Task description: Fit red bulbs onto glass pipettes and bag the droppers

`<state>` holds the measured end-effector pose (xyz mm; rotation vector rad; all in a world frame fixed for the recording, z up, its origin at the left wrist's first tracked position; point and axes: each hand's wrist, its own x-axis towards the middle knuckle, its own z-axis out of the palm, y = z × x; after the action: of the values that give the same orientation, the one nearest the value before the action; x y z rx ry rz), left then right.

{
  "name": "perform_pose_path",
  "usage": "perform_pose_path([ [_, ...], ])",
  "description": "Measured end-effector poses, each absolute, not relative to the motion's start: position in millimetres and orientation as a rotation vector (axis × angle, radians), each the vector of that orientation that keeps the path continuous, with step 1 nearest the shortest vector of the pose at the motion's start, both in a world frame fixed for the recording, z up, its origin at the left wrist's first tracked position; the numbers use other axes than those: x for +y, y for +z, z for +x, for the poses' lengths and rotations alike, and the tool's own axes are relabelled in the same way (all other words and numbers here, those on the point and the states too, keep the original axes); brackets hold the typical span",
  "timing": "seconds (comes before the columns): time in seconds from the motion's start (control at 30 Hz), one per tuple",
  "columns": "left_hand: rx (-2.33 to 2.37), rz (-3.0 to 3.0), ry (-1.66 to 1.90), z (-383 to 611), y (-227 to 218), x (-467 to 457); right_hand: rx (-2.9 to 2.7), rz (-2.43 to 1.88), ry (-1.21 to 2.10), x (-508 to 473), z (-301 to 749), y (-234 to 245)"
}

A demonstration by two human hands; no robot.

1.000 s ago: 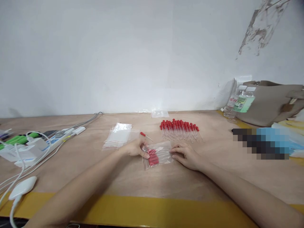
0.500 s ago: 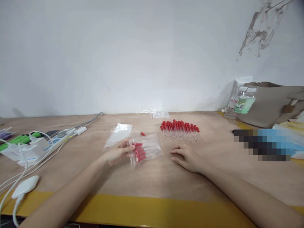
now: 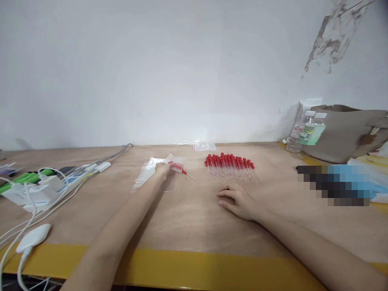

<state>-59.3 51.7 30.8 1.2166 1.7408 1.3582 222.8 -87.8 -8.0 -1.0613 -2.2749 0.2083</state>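
Note:
My left hand (image 3: 162,169) reaches far across the wooden table (image 3: 194,226) and grips a small clear bag of red-capped droppers (image 3: 175,165), holding it just over a stack of clear zip bags (image 3: 149,173). A single loose red-capped dropper (image 3: 188,173) lies right beside that bag. My right hand (image 3: 238,200) rests flat on the table with fingers spread, holding nothing. Behind it lies a row of several red-capped glass droppers (image 3: 229,163).
A power strip with white chargers and cables (image 3: 51,184) fills the left side, with a white mouse-like device (image 3: 32,237) near the yellow front edge. Two water bottles (image 3: 306,131) and a tan bag (image 3: 348,131) stand at the back right. Another clear bag (image 3: 204,146) lies by the wall.
My left hand lifted the filled bag off the table from in front of me and carried it away to the left, onto the stack of clear bags. My right hand let go and stayed flat.

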Motion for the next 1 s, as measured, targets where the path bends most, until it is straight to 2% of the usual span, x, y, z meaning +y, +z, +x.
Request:
perform_pose_path([
  [0.2, 2.045, 1.482, 1.301, -104.3, 30.7, 21.9, -2.221, -1.126, 0.178, -90.5, 218.6, -9.3],
  [0.37, 2.299, 1.797, 0.818, -124.9, 24.9, 16.9, -2.15, -1.222, 0.218, -81.4, 187.1, -2.9],
  [0.43, 2.263, 1.799, 0.765, -128.6, 21.2, 22.1, -2.142, -1.224, 0.257, -69.1, 165.2, 2.0],
  [0.67, 2.169, 1.735, 0.843, -132.8, 11.6, 35.2, -1.967, -1.676, 0.318, -10.7, 93.0, 17.8],
  [0.83, 2.211, 1.768, 0.903, -135.2, 34.0, 23.7, -1.969, -1.856, 0.454, 9.3, 75.1, 20.0],
  [0.9, 2.245, 1.804, 1.002, -137.5, 51.9, 11.2, -2.012, -1.843, 0.481, 7.8, 76.7, 20.2],
  [0.93, 2.227, 1.858, 1.164, -137.7, 61.0, 3.6, -2.039, -1.824, 0.493, 4.9, 79.8, 20.5],
  [1.0, 1.992, 1.883, 1.41, -134.7, 75.8, -12.5, -2.095, -1.765, 0.521, -5.0, 91.8, 21.8],
])
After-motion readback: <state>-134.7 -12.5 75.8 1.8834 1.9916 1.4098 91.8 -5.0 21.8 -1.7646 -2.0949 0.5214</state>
